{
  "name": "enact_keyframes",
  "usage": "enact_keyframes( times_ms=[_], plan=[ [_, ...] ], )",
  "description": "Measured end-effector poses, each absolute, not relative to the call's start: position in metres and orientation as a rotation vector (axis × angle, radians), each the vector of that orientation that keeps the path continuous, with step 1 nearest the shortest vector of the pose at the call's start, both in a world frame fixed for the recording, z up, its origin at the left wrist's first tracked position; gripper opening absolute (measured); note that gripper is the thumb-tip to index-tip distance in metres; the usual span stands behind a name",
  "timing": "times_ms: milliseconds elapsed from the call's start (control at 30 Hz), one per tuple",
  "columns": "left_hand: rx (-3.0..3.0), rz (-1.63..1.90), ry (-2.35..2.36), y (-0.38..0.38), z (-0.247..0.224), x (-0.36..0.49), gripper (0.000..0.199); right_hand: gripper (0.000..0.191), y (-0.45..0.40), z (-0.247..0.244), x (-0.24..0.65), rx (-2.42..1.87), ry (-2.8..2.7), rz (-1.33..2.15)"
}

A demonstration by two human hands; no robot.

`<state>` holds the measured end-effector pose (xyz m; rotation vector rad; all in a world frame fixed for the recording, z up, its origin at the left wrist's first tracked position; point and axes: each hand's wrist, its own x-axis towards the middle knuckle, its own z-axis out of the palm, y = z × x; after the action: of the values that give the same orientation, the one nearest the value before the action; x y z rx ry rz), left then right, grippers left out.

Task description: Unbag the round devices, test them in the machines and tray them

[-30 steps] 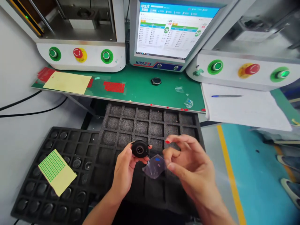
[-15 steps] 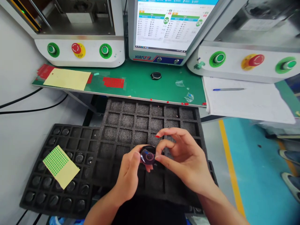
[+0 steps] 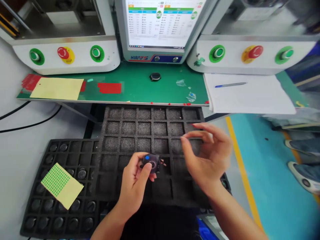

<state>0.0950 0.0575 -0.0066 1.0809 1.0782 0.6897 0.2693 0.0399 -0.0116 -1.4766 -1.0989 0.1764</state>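
Observation:
My left hand (image 3: 136, 181) grips a dark watch body (image 3: 155, 160) over the black foam tray (image 3: 160, 116). The thumb lies across the watch body, and a round blue dot (image 3: 147, 157) shows near its upper left. Small copper-coloured bits stick out at its right side. To the right, apart from the watch body, my right hand (image 3: 210, 156) is raised with thumb and forefinger tips together. Whatever may be between those tips is too small to make out. Another dark watch body (image 3: 155, 76) lies on the green bench (image 3: 140, 90).
A second foam tray (image 3: 85, 150) at left holds several dark round pieces, with a sheet of green dots (image 3: 56, 180) on top. Red stickers (image 3: 110, 88), a yellow sheet (image 3: 57, 88), papers (image 3: 250, 100) and a pen (image 3: 231, 85) lie on the bench below a monitor (image 3: 155, 26).
My right hand has drawn away from the watch body to the right. The watch body has turned in my left hand, and a blue dot now shows. The camera view has shifted.

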Motion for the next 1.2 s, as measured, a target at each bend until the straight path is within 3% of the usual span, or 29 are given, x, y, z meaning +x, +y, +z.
enact_keyframes(
  times_ms=[167,300,500,733,1000,1200],
  plan=[
    [1.642,0.665,1.123,0.049,-0.026,0.111,0.004,0.034,0.001,-0.021,0.311,-1.628,-0.880,0.038],
    [2.295,0.723,0.603,0.028,-0.046,0.149,0.012,0.028,-0.032,-0.035,0.347,-1.784,-0.534,-0.053],
    [2.759,0.762,-0.031,0.003,-0.055,0.201,0.032,0.037,-0.060,-0.083,0.378,-1.791,-0.260,0.234],
    [2.829,0.713,0.124,0.061,-0.055,0.234,0.030,0.045,-0.059,-0.108,0.368,-1.735,-0.195,0.422],
    [2.804,0.692,0.388,0.160,-0.087,0.284,0.029,0.060,-0.049,-0.109,0.361,-1.727,-0.181,0.504],
    [2.793,0.745,0.553,0.184,-0.103,0.303,0.026,0.065,-0.047,-0.108,0.356,-1.772,-0.170,0.569]
  ],
)
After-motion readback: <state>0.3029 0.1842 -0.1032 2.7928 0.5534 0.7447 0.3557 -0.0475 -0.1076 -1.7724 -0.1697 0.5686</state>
